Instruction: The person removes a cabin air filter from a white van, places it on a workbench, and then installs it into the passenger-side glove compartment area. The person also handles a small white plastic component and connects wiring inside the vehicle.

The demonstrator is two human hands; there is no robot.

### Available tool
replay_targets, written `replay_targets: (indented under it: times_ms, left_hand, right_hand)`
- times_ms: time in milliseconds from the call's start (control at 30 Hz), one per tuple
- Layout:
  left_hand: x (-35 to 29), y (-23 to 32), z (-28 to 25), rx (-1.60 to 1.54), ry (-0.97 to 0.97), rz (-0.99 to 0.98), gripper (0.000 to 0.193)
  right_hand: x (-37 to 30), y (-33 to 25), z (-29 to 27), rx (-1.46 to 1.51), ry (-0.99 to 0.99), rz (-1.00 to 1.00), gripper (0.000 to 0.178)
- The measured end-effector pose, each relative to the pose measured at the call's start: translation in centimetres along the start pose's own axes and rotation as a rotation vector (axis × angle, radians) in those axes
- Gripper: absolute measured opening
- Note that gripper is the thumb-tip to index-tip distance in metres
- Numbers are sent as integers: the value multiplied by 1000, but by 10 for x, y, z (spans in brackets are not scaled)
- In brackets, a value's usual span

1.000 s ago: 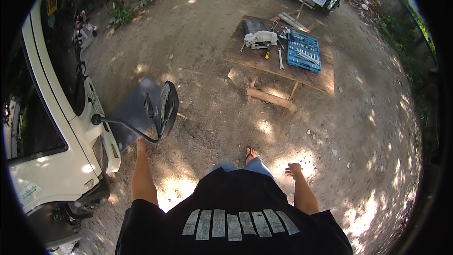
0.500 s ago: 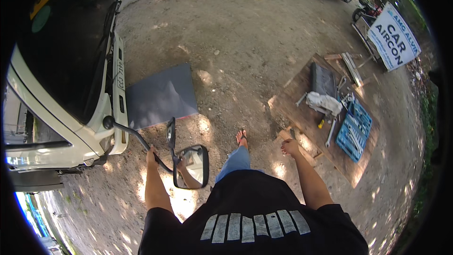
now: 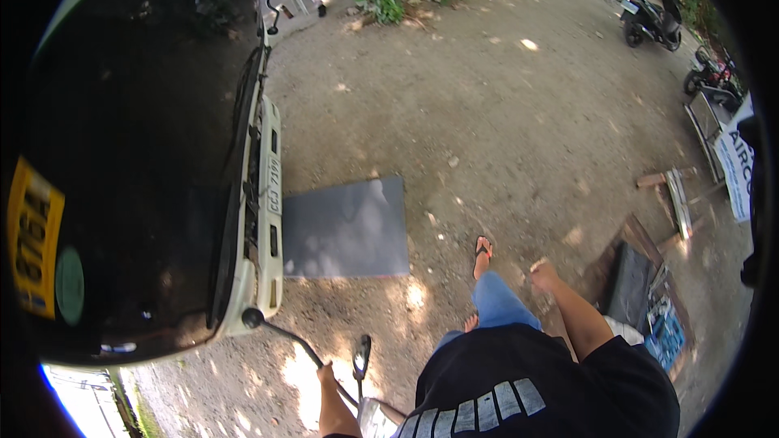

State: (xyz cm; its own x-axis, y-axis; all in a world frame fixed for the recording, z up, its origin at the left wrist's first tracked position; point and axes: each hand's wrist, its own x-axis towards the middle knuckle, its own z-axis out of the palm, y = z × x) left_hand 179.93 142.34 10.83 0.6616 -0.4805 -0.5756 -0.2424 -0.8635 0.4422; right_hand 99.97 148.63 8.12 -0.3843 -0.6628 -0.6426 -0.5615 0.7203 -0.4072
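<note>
At the left hand (image 3: 325,373) curves a slim black mirror arm (image 3: 292,337).

Big dark characters run up the yellow sticker (image 3: 34,239) on the dark windshield (image 3: 154,154), a round green sticker (image 3: 70,285) just beside it, print too small to read! Over on the pale bumper (image 3: 273,276), letters and digits across the white plate (image 3: 275,182). Far right, bold dark capitals on a white sign (image 3: 736,164), cut by the edge!
</note>
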Motion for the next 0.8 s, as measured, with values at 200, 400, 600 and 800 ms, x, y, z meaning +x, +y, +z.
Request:
replay_targets:
  times_ms: [200,400,600,800]
  left_hand:
    - [-40,47,22,302,179,-175,42]
    - [-99,170,135,81,285,-403,39]
    - [-24,305,214,1561,-397,175,40]
    - [84,444,274,1591,-361,847,48]
  right_hand:
    - [151,-47,-48,225,-94,205,25]
    - [274,-167,-114,124,-189,156,24]
    - [402,-321,-194,170,-163,26,26]
    - [544,-362,-240,269,68,3,24]
